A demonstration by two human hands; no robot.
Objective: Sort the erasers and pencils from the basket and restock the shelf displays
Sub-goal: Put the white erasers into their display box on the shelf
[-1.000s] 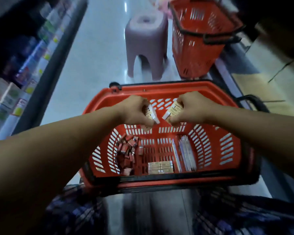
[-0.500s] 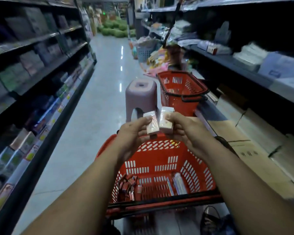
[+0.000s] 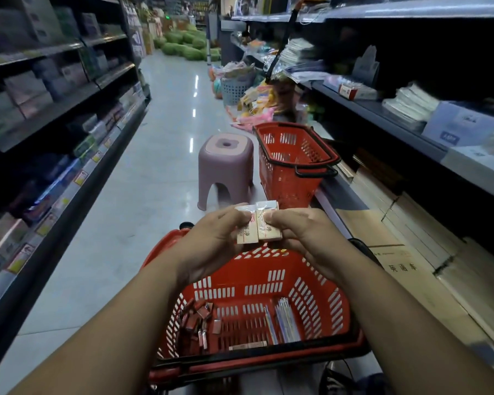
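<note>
Hands above red basket (image 3: pixel 268 282) in shop aisle, head view: left hand (image 3: pixel 211 243) gripping eraser pack (image 3: pixel 246 235), right hand (image 3: pixel 305 238) gripping second pack (image 3: pixel 268 230), fingers (image 3: pixel 234 216) curled round them, packs touching side by side. Down in basket: loose erasers (image 3: pixel 196 319) at left, pencils (image 3: pixel 287 320) at right. Beyond, stool (image 3: pixel 226 166) beside second basket (image 3: pixel 288 166).

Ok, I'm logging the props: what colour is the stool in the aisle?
The stool is a pale pinkish purple, seen best in the head view.
</note>
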